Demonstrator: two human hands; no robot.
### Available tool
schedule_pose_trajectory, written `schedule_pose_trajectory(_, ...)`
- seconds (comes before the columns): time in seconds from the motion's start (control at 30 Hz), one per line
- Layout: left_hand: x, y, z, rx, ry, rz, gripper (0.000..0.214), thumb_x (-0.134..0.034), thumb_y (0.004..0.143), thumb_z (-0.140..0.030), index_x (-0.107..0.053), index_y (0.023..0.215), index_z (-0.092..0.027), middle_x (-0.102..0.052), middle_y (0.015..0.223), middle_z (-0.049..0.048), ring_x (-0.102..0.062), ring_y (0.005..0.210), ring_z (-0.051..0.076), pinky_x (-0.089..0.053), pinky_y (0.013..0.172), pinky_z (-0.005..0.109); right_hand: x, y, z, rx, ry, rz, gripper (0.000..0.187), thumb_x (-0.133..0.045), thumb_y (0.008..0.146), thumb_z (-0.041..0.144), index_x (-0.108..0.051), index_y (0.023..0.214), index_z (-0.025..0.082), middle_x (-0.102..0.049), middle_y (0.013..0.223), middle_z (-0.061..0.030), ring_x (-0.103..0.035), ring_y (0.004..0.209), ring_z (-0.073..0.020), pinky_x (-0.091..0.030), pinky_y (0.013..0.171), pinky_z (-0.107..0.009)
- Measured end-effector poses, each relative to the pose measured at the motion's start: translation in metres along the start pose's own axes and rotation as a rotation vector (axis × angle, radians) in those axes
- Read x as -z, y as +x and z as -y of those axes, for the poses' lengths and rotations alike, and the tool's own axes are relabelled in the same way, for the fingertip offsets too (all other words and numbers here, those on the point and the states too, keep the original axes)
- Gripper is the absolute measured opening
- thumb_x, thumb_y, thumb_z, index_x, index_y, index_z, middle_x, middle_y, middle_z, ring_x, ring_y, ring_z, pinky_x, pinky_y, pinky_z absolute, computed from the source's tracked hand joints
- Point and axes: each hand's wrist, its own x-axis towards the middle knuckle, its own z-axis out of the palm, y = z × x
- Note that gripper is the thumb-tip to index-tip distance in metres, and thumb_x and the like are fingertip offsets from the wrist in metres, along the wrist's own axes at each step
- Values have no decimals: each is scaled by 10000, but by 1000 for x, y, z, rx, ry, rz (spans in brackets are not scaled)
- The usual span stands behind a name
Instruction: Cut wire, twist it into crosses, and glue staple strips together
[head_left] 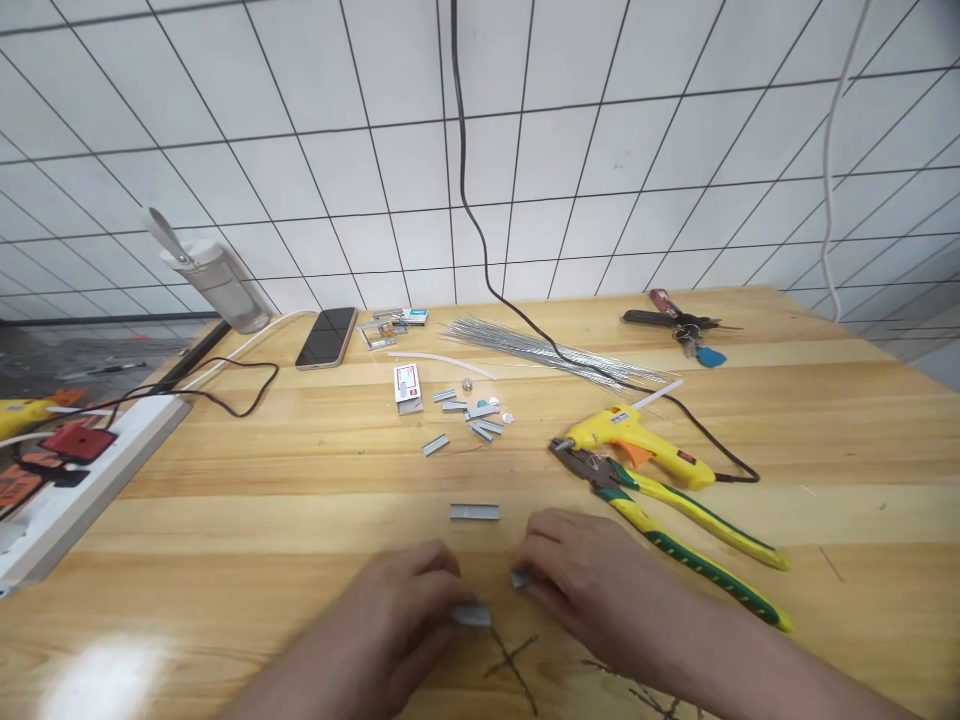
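Both my hands rest low on the wooden table (225,500) near its front edge. My left hand (401,610) is curled, its fingers pinching a small grey staple strip (471,614). My right hand (577,575) is curled too, its fingertips closed on another small grey staple piece (520,578). A longer staple strip (474,512) lies loose just beyond my hands. Thin dark wires (514,660) lie crossed on the table right in front of me.
Yellow-green pliers (675,520) and a yellow glue gun (637,445) lie to the right. Several staple strips (472,415) and a staple box (407,387) sit mid-table. Behind them are metal rods (555,355), a phone (327,337), keys (682,328), a white bottle (214,280) and a power strip (75,470).
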Motion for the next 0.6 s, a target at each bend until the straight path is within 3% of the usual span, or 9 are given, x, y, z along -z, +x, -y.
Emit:
schedule_pose_trajectory(0.17,-10,7,20,39,142,-169,200,-451,865,-155,-611,942,-246,-598,874,24,-585,785,146,-471,690,237,-19,10,0,-33,-20,-158,72,-585,799,164,-638,756,188,-622,721,-24,-579,665,-173,-385,581,-270)
schedule_pose_trajectory(0.6,-18,10,25,39,181,-184,186,-446,871,-180,-597,958,-248,-588,901,32,-578,795,156,-466,699,250,-20,12,4,-80,68,-72,136,-517,844,175,-651,842,198,-638,790,-39,-588,747,-183,-409,633,-271)
